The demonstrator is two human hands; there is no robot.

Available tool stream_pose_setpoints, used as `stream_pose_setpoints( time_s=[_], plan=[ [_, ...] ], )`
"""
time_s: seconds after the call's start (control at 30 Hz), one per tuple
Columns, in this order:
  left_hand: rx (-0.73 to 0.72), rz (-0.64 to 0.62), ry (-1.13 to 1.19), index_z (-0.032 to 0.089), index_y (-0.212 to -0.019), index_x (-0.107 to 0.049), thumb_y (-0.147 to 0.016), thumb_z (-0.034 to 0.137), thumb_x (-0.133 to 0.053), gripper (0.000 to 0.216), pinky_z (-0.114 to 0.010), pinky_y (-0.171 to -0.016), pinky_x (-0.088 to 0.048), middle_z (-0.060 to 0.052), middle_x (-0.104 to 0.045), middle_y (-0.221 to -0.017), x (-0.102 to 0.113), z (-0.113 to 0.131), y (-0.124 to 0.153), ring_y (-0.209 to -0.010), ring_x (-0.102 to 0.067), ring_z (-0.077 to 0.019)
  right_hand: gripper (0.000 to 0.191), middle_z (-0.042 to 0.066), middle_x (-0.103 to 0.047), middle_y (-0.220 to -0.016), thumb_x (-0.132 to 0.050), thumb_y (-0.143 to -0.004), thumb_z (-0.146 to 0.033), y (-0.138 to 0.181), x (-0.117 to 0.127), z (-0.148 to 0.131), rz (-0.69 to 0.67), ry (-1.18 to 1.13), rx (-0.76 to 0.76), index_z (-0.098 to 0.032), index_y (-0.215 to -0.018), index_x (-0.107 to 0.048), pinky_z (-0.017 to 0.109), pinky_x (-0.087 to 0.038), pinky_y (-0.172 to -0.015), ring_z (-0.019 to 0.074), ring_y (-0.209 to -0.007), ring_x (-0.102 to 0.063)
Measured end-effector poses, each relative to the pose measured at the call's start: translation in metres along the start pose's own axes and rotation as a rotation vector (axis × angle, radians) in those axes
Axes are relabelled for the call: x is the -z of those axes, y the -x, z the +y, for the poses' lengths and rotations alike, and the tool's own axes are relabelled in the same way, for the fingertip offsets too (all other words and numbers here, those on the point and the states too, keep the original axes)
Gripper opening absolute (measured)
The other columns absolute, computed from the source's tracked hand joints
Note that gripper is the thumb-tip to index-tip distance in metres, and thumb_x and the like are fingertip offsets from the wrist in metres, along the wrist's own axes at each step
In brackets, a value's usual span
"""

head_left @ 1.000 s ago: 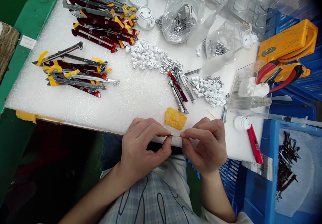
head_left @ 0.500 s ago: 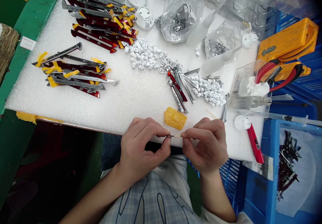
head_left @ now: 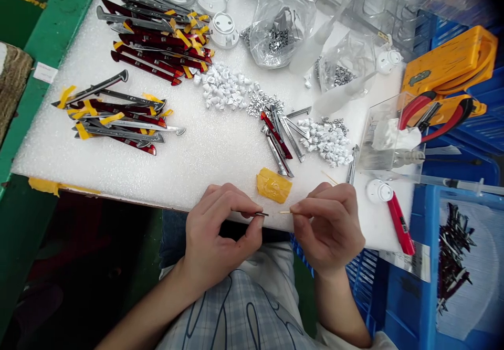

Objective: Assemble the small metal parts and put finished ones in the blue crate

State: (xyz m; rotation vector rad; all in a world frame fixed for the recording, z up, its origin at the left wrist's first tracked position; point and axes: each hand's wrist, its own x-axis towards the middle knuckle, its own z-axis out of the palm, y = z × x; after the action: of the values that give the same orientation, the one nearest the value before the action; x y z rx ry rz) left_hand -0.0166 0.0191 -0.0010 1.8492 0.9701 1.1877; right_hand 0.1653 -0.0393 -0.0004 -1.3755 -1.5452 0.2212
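Observation:
My left hand (head_left: 220, 229) pinches a small dark metal piece (head_left: 260, 214) between thumb and forefinger at the near edge of the white foam board (head_left: 205, 150). My right hand (head_left: 328, 226) pinches a thin pale stick (head_left: 284, 212) whose tip points left at that piece, a small gap apart. A crumpled wad of yellow tape (head_left: 274, 185) lies on the board just behind both hands.
Piles of red and chrome strips with yellow tape (head_left: 118, 119) (head_left: 157, 35) lie at the left. White clips (head_left: 226, 87) (head_left: 326, 140), loose strips (head_left: 280, 137), bags of metal bits (head_left: 279, 24), a clear box (head_left: 394, 135), a red knife (head_left: 399, 226) and blue crates (head_left: 433, 266) fill the right.
The stick and the metal piece were touching tip to tip; now my hands have drawn slightly apart, leaving a small gap between them.

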Motion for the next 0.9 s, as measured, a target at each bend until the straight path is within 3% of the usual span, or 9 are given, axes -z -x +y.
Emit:
stream_pose_setpoints(
  time_s=[0.33, 0.9],
  plan=[
    [0.056, 0.012, 0.095, 0.026, -0.093, -0.067, -0.089, 0.003, -0.068, 0.023, -0.029, -0.060, -0.051, 0.005, -0.074, -0.075, 0.002, 0.000, 0.003, -0.066, -0.069, -0.0156, 0.024, -0.001, -0.057, -0.089, -0.070, -0.100, -0.003, -0.003, -0.007, -0.004, 0.017, -0.084, 0.012, -0.024, -0.109, -0.078, 0.034, -0.044, -0.055, 0.0154, -0.070, -0.056],
    [0.075, 0.011, 0.104, 0.027, -0.091, -0.067, -0.090, 0.004, -0.068, 0.023, -0.030, -0.058, -0.052, 0.003, -0.075, -0.073, 0.003, 0.001, 0.003, -0.065, -0.070, -0.0171, 0.033, -0.001, -0.058, -0.089, -0.070, -0.096, 0.002, -0.003, -0.010, -0.007, -0.001, -0.136, 0.001, -0.025, -0.112, -0.080, 0.033, -0.048, -0.055, 0.0156, -0.070, -0.055]
  ],
)
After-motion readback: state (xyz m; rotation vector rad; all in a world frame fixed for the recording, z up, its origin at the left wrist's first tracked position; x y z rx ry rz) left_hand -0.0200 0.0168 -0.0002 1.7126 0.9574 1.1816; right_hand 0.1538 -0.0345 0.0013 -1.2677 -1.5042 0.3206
